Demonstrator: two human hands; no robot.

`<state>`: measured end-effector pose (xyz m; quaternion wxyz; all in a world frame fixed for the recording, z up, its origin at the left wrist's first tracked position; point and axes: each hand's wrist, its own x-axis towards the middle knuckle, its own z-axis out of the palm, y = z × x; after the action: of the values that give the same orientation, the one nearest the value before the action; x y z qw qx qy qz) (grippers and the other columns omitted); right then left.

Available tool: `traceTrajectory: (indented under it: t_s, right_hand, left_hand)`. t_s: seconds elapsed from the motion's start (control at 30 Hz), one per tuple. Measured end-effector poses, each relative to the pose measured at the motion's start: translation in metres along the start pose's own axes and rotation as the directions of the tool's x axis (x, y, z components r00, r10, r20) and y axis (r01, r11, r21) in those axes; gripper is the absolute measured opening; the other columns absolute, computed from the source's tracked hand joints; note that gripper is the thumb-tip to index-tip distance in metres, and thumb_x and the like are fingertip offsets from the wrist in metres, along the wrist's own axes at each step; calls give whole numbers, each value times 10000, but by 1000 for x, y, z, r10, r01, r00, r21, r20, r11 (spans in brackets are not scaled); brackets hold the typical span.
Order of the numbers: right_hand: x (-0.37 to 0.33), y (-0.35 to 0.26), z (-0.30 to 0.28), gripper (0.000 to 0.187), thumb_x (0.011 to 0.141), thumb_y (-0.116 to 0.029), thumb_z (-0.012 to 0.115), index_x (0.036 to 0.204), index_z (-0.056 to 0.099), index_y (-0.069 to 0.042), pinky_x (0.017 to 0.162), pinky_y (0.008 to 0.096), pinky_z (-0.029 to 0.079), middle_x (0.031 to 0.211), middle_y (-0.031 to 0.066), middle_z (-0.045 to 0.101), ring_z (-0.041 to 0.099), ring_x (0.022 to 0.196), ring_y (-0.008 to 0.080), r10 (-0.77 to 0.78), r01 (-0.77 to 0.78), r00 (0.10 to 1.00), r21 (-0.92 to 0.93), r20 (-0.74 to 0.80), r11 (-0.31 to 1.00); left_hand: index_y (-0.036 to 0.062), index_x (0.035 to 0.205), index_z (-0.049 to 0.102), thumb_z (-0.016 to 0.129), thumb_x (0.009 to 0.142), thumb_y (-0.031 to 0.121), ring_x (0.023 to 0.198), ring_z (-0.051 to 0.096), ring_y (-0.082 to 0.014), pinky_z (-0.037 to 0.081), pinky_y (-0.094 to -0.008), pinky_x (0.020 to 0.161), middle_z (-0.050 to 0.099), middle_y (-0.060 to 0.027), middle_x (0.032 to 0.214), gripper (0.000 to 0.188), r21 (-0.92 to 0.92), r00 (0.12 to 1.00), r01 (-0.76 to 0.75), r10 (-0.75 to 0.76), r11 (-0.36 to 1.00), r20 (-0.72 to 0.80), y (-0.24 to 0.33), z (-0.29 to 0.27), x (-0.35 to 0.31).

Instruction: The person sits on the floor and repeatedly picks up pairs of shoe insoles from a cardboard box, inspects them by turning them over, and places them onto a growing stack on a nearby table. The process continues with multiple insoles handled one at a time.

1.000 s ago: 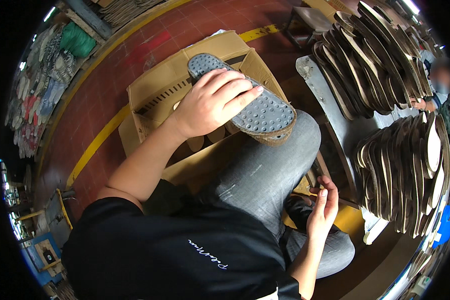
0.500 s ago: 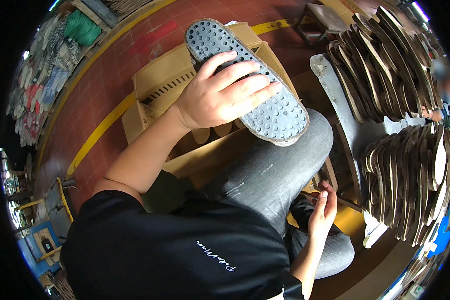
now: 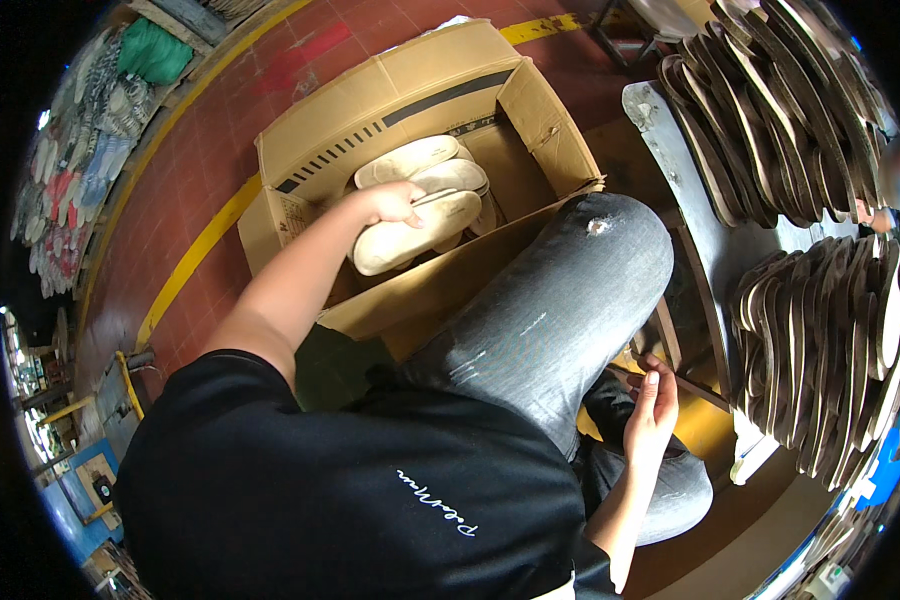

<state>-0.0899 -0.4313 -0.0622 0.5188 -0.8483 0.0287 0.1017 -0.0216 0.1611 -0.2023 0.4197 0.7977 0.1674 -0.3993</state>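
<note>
My left hand (image 3: 388,206) reaches down into an open cardboard box (image 3: 390,80) on the floor and grips the near end of a cream shoe sole (image 3: 415,232), pale side up. Two more cream soles (image 3: 410,160) lie flat beside it in the box. My right hand (image 3: 652,410) hangs low by my right thigh, fingers loosely together and holding nothing I can see, close to the edge of a wooden rack. My knee in grey jeans (image 3: 570,300) rises between the two hands.
Racks on the right hold several dark-edged soles stacked on edge, upper (image 3: 770,110) and lower (image 3: 830,360). A grey metal plate (image 3: 685,200) stands beside them. A yellow line (image 3: 195,260) crosses the red tiled floor. Colourful soles (image 3: 90,140) lie piled at far left.
My left hand carried the studded grey-bottomed sole from above my knee down into the box, turning it pale side up. My right hand stayed by my thigh.
</note>
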Motion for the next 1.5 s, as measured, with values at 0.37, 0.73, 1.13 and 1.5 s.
traceTrajectory:
  t_s: [0.37, 0.73, 1.13, 1.5]
  right_hand:
    - [8, -4, 8, 495, 1271, -354, 627, 1482, 723, 82, 1122, 412, 585, 1344, 219, 822, 770, 1239, 288, 32, -28, 997, -63, 65, 998]
    - [4, -9, 8, 497, 1264, -343, 642, 1511, 717, 82, 1114, 431, 599, 1316, 236, 837, 807, 1195, 302, 8, 10, 998, -284, 61, 959]
    - [-17, -43, -26, 412, 1101, -250, 814, 1357, 767, 70, 1057, 520, 621, 1229, 282, 821, 807, 1151, 448, -104, 81, 993, -308, -60, 948]
    - [-8, -215, -238, 233, 1022, -56, 832, 1255, 828, -50, 1034, 464, 627, 1206, 172, 842, 794, 1140, 412, -826, 172, 389, -849, -408, 500]
  left_hand:
    - [42, 1568, 752, 750, 1025, 66, 1304, 803, -331, 621, -465, 1064, 820, -238, 1467, 544, 315, 970, 80, -2, 946, -242, -50, 53, 100]
    - [-59, 1327, 822, 505, 1140, 71, 1365, 762, -491, 619, -560, 1132, 765, -344, 1479, 391, 464, 938, 216, -51, 859, -342, 0, 85, 70]
    - [136, 1199, 930, 674, 1170, 224, 1199, 881, -339, 716, -495, 964, 899, -164, 1276, 272, 762, 877, 385, 52, 520, -479, -29, 64, 127]
    - [23, 797, 708, 891, 1055, 361, 767, 749, -443, 575, -557, 709, 751, -204, 824, 463, 636, 415, -234, 667, 735, -619, 221, 56, -53]
